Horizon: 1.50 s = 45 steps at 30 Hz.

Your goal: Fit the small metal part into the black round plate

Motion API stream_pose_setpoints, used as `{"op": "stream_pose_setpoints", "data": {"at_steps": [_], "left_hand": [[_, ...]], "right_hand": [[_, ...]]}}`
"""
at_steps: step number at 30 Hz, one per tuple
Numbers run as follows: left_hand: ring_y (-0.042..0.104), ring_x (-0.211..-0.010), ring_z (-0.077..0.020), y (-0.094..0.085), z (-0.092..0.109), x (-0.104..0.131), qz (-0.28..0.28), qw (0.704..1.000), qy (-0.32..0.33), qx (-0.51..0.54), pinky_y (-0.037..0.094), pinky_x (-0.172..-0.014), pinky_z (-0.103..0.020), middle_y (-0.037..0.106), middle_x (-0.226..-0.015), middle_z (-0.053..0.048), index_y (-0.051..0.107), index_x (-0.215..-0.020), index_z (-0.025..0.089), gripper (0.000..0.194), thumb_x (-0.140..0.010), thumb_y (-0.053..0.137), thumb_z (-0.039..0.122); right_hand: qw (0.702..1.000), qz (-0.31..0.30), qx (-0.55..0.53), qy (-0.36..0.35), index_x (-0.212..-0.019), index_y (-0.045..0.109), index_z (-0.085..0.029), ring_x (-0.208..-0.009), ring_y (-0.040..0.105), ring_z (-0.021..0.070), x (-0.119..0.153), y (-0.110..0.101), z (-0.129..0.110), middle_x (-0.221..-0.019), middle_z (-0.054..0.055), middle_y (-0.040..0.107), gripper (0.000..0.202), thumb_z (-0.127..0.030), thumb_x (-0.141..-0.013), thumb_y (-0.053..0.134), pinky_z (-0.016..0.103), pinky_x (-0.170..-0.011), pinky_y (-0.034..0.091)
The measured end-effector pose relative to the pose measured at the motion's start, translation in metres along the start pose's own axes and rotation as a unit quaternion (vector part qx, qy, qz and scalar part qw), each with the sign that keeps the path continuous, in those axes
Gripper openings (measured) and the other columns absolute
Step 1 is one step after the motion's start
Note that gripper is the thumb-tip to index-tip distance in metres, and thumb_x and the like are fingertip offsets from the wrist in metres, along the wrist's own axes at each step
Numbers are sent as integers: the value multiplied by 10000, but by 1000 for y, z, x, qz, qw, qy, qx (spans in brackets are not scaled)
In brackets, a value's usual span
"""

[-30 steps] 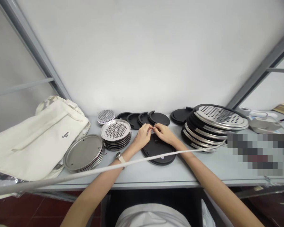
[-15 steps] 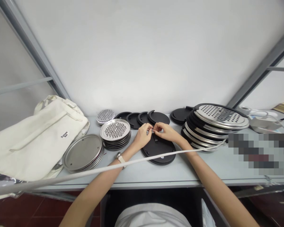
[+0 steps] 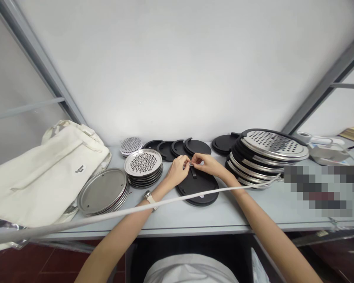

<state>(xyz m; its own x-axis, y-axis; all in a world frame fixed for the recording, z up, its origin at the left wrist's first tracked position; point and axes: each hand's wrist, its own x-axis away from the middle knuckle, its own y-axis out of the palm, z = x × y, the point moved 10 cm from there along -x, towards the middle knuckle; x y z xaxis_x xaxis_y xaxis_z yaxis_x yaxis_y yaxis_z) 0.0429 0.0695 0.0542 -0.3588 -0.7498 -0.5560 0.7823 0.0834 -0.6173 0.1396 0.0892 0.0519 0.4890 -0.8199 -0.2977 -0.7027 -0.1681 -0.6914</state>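
Note:
My left hand and my right hand meet fingertip to fingertip over the far edge of a black round lid lying flat on the grey shelf. Between the fingertips of both hands is a small part, too small to identify. A wristwatch sits on my left wrist. A white cord runs slanting across both forearms.
Left of my hands stand a stack of perforated steel discs, a stack of plain steel discs and a white cloth bag. Black lids line the wall. A tall stack of black-rimmed grater discs stands at right.
Both hands stay pinched together over the black lid; the fingers shift only slightly. The view has drifted a little.

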Motion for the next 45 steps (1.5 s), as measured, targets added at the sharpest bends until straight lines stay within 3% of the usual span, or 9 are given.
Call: {"op": "stream_pose_setpoints", "data": {"at_steps": [17,33,45], "left_hand": [[544,-795,-140,1,1,1,-9,1000,-7,-21,460,-783,-282,530,-836,-13,540,-832,185,115,-830,497,79],[534,-833,-157,2,6,1,-15,999,10,-37,431,-817,-296,532,-847,-19,543,-829,191,108,-865,483,109],[546,-878,-169,1,4,1,-11,997,-9,-81,382,-837,-315,571,-867,-21,546,-833,187,86,-862,492,127]], "right_hand": [[999,-28,8,35,-797,645,-154,-735,611,168,0,0,6,-809,66,688,195,-329,-821,565,284,-718,484],[998,-44,9,43,-765,634,-163,-728,593,179,2,-2,11,-780,60,666,321,-475,-800,571,294,-701,474],[996,-67,-9,62,-782,611,-161,-705,589,173,4,1,23,-767,58,663,255,-415,-785,583,295,-677,474]]}}
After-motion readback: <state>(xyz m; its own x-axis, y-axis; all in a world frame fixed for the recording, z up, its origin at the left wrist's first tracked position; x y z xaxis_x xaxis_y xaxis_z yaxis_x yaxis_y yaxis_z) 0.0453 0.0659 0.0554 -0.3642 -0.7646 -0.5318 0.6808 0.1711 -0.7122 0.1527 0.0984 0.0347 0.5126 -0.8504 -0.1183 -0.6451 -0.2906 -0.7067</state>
